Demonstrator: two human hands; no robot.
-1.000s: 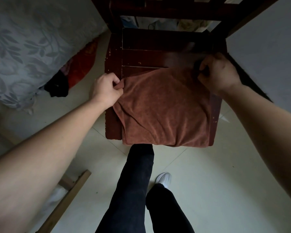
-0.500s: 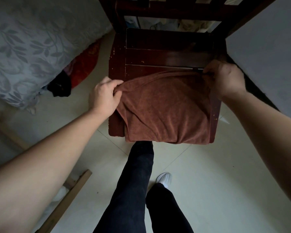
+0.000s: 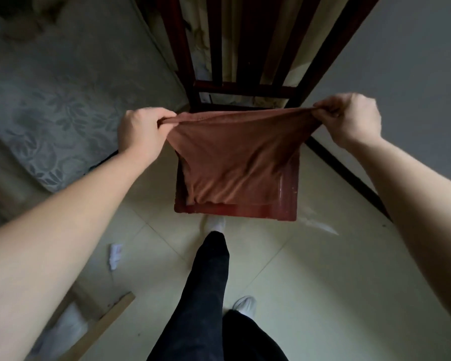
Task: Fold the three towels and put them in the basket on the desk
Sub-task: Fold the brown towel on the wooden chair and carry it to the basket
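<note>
Rust-brown soft cloth towel [image 3: 235, 162], head view: hung stretched above the dark red wooden chair seat [image 3: 289, 194], lower edge resting on it. Left hand [image 3: 141, 131] and right hand [image 3: 349, 118] each kept a pinching grip on a top corner. Probably light and limp; corners suited holding.

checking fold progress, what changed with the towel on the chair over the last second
The left hand and right hand lifted the towel by its far corners off the chair and pulled that edge taut between them, so it now hangs sloping. Unchanged: each hand pinches its corner, and the towel's near end lies on the seat.
</note>
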